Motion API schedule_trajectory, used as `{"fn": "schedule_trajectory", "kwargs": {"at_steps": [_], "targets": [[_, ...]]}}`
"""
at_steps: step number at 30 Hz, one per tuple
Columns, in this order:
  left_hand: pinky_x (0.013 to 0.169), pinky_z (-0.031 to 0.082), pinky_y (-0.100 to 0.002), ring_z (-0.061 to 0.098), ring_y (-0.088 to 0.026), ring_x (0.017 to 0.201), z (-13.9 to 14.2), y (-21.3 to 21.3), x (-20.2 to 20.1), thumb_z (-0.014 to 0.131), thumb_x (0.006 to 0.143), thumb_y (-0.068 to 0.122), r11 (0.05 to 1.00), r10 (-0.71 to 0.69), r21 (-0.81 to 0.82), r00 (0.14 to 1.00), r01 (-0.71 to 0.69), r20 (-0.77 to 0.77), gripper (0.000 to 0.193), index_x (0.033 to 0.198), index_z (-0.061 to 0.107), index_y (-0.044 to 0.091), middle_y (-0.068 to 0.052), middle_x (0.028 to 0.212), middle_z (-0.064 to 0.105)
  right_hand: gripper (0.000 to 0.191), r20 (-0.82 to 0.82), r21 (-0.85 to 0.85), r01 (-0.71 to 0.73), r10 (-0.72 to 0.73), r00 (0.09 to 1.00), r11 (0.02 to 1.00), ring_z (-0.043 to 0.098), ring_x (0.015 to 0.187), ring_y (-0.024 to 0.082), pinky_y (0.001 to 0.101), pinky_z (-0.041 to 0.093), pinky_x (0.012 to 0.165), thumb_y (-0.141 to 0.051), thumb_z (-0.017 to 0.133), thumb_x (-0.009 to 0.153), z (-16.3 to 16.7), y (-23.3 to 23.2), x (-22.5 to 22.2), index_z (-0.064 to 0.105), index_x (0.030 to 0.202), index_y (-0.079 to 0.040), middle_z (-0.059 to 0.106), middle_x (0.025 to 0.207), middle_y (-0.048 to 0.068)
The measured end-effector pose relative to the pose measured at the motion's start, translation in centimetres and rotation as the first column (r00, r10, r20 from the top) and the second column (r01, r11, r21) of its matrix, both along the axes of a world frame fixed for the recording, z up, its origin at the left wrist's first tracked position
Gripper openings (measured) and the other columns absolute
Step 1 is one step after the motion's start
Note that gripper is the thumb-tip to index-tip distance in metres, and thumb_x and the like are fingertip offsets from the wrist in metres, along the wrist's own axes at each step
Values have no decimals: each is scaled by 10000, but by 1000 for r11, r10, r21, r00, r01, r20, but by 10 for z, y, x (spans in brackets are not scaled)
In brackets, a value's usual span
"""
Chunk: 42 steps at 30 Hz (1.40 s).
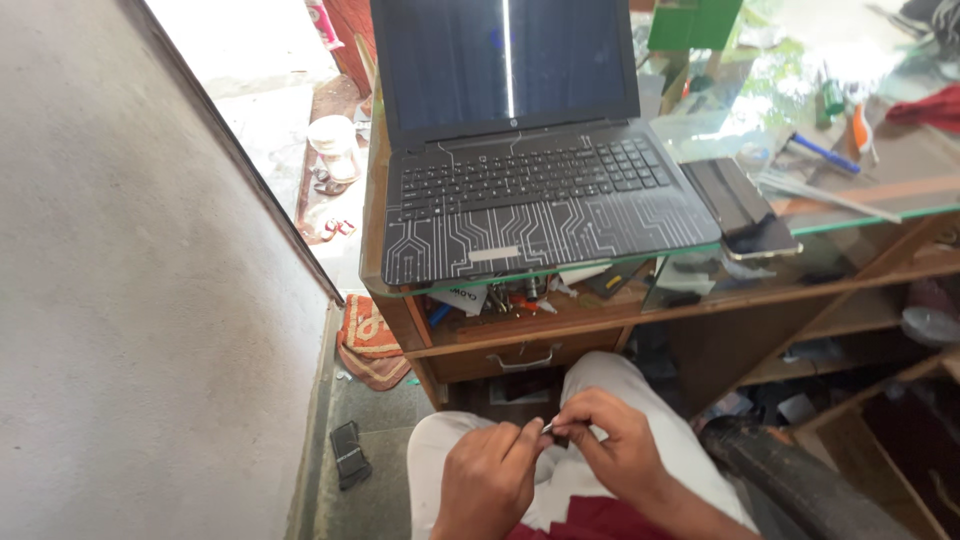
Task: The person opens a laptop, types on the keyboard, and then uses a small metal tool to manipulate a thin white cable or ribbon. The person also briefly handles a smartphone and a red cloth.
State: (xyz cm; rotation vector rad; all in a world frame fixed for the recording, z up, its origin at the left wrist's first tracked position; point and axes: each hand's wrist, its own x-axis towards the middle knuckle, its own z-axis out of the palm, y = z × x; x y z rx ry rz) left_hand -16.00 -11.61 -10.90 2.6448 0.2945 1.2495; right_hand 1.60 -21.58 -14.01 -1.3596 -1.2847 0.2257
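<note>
Over the person's lap, below a desk with an open laptop [520, 130], the left hand [487, 480] and right hand [610, 445] meet, fingertips pinched on a small metal piece [548, 428], possibly a tool tip, held between them.
</note>
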Motion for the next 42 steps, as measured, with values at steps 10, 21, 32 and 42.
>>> {"fn": "schedule_trajectory", "kwargs": {"at_steps": [10, 21, 32, 42], "targets": [[481, 540, -363, 707, -259, 551, -55, -6, 29, 753, 903, 211, 893, 44, -446, 998, -63, -53, 171, 986, 773, 63, -93, 686, 695, 149, -39, 10, -33, 33, 999, 999, 760, 732, 196, 288, 602, 631, 73, 802, 746, -8, 6, 19, 773, 869, -5, 762, 841, 95], [417, 412, -245, 537, -111, 448, 9, -36, 82, 488, 1077, 285, -14, 27, -962, 962, 273, 272, 368, 981, 693, -5, -61, 579, 603, 159, -58, 282, 92, -78, 995, 955, 681, 766, 134, 255, 534, 638, 120, 754, 798, 94, 24, 89, 753, 881, -16, 730, 854, 66], [514, 444, -187, 554, -46, 571, 131, -144, 146, 560, 1067, 122, 348, -47, -863, 927, 365, 373, 285, 1264, 694, -35, -46, 750, 645, 187, 221, 553, 158, -327, 919, 818, 732, 775, 177, 254, 597, 647, 102, 814, 882, 154, -96, 119, 744, 1021, -1, 710, 943, 87], [488, 502, -231, 624, -86, 566, 123, -130, 134, 646, 1000, 62, 646, -10, -745, 978, 165, 208, 212, 1178, 742, -4, -58, 737, 656, 208, 597, 567, 76, -473, 648, 820, 681, 729, 202, 334, 542, 631, 35, 850, 803, 159, -92, 123, 756, 971, -45, 651, 878, 32]]}}
